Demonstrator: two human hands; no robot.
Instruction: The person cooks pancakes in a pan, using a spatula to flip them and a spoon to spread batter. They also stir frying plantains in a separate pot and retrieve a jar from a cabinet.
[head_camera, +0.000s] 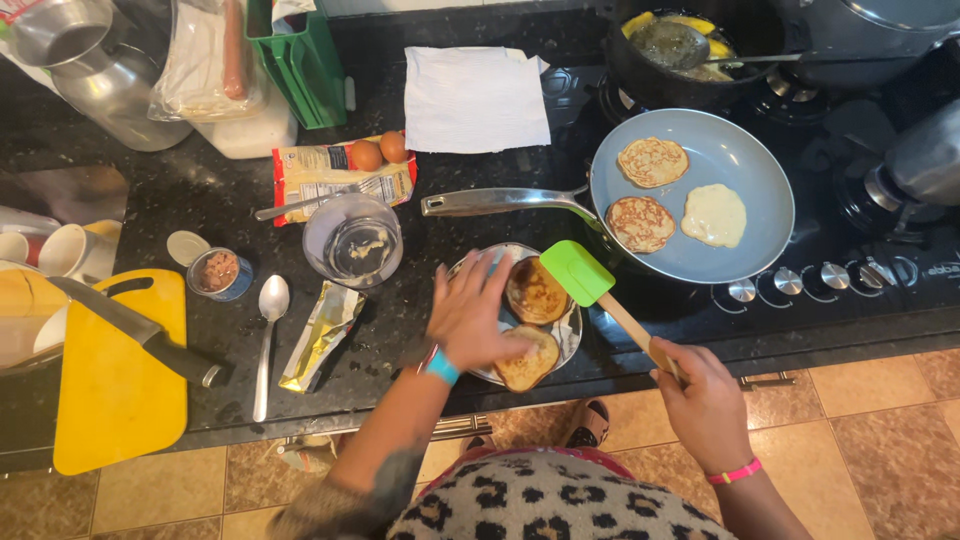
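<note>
While the left hand (468, 312) lies spread, fingers flat on soft, floppy, easily torn pancakes (535, 292) on a plate (571, 335) by the stove, the right hand (700, 392) grips a light, stiff green spatula (578, 273) by its wooden handle, its best hold.

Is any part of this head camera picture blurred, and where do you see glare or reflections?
In the head view, the left hand over the plate is slightly motion-blurred; the right hand holding the green spatula looks sharper. Glare shows on the pan handle, the spoon and the steel pot; the dark counter reflects light softly. The edges bend a little.
</note>
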